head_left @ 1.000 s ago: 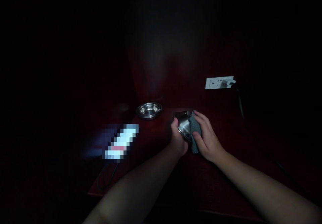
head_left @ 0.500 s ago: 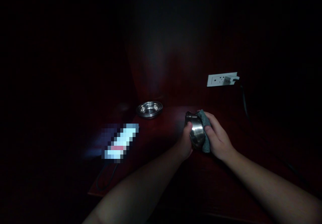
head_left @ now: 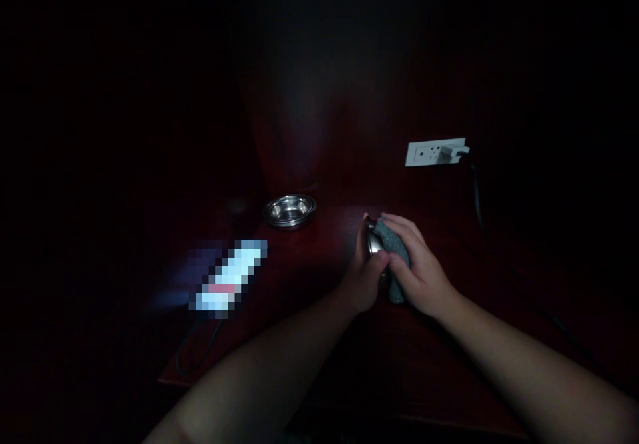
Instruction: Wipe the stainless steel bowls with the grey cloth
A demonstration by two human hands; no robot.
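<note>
Head: left hand [head_left: 363, 276] grips bowl [head_left: 372, 243], right hand [head_left: 420, 272] cloth [head_left: 394, 252].

Small round stainless-steel bowl [head_left: 372, 243]: shiny, tipped up on edge rather than lying flat. Only a narrow sliver shows, wedged between the two hands. Left hand [head_left: 366, 272] grips it from the left, fingertips curled over the top rim, thumb across the near side. Which way the open side faces: can't tell, too dark and too covered.

Grey-blue cloth [head_left: 396, 265]: bunched, soft-looking, pressed against the right side of the bowl under the fingers [head_left: 399, 225] of the right hand [head_left: 418, 269]. It runs from just below those fingertips down along the palm. A loose corner hangs out below the left thumb. Cloth and bowl are touching.
</note>
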